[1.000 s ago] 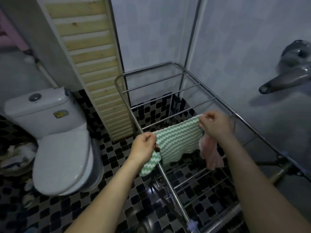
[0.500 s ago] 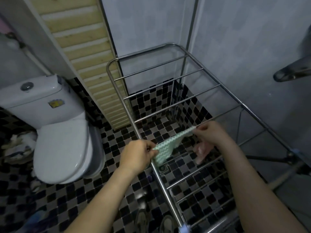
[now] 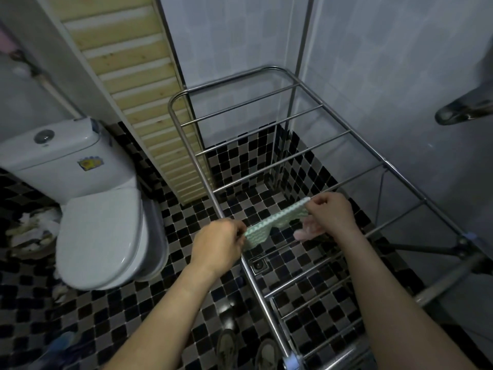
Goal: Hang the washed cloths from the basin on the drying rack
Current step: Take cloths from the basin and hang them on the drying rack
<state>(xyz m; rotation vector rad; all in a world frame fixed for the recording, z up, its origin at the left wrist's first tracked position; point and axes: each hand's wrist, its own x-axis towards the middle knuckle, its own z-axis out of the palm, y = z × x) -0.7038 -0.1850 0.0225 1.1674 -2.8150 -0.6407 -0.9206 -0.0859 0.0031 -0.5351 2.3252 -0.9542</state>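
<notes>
Green zigzag cloth (image 3: pixel 276 223): green-and-white weave, stretched out lengthwise, pinched at one end by left hand (image 3: pixel 218 245) and at other end by right hand (image 3: pixel 330 212). Seen nearly edge-on, sagging a bit mid-span. Held right around rail height, left end over rack's left side bar; actual contact with a rail can't be told.

Pink cloth (image 3: pixel 306 233): bunched up, dangled under right hand.

Drying rack (image 3: pixel 266 166): shiny steel tubing, rounded far corners, parallel cross rails, opened out flat.
</notes>
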